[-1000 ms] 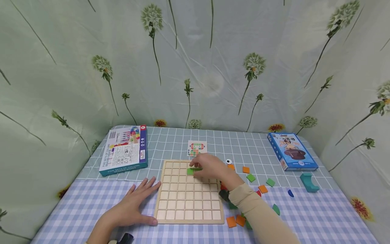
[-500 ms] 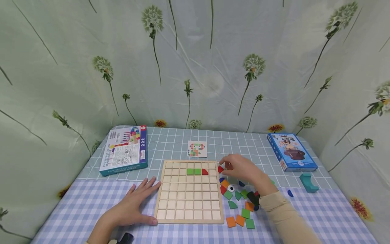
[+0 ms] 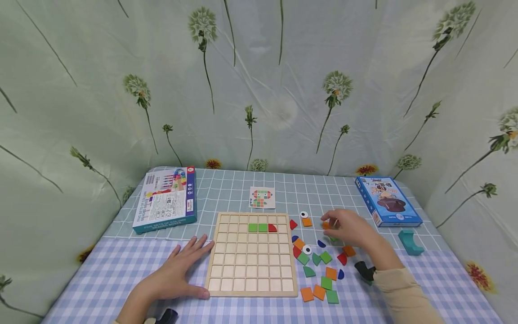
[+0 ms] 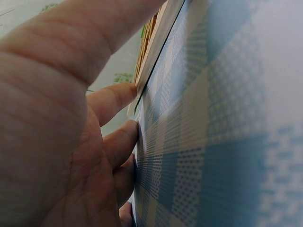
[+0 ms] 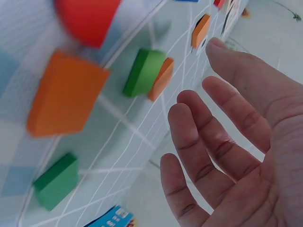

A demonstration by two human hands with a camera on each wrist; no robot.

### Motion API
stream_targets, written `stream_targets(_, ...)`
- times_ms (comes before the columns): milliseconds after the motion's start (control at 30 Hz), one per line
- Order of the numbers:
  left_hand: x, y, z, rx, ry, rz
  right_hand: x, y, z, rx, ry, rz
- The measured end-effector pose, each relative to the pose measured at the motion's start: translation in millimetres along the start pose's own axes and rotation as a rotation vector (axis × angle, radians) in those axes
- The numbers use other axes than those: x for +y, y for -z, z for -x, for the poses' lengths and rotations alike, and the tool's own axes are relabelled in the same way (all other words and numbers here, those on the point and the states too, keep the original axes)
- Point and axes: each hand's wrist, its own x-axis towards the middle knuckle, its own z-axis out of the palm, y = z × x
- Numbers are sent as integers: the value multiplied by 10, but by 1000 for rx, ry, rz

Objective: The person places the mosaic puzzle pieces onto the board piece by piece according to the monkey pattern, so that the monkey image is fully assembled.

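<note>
My left hand [image 3: 180, 272] lies spread on the checked cloth, its fingertips and thumb right at the left edge of the wooden grid board [image 3: 215, 265]. In the board's second row sit two green squares [image 3: 252, 227] and a red quarter-circle [image 3: 272, 228], side by side. Off to the right, my right hand [image 3: 352, 229] hovers with loosely bent fingers over an orange square [image 3: 325, 225] and a green square [image 3: 333, 239]. The right wrist view shows nothing between the fingertips [image 5: 182, 118]; an orange tile [image 5: 162, 79] and a green tile [image 5: 144, 72] lie just beyond them.
Several loose tiles, such as an orange square [image 3: 307, 294] and a googly-eye disc [image 3: 307, 249], lie right of the board. A pattern card [image 3: 262, 197] lies behind it. Boxes stand back left [image 3: 166, 198] and back right [image 3: 388, 201], near a teal curved block [image 3: 410, 243].
My right hand has moved right from the board, past a red piece at its edge, to the tiles farther right. The board's red quarter-circle is now uncovered. My left hand stays put.
</note>
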Motion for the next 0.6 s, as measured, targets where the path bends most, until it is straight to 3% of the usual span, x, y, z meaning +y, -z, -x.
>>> stream_targets(600, -11, -2, 5, -2, 0, 8, 214, -48, 106, -44, -74, -24)
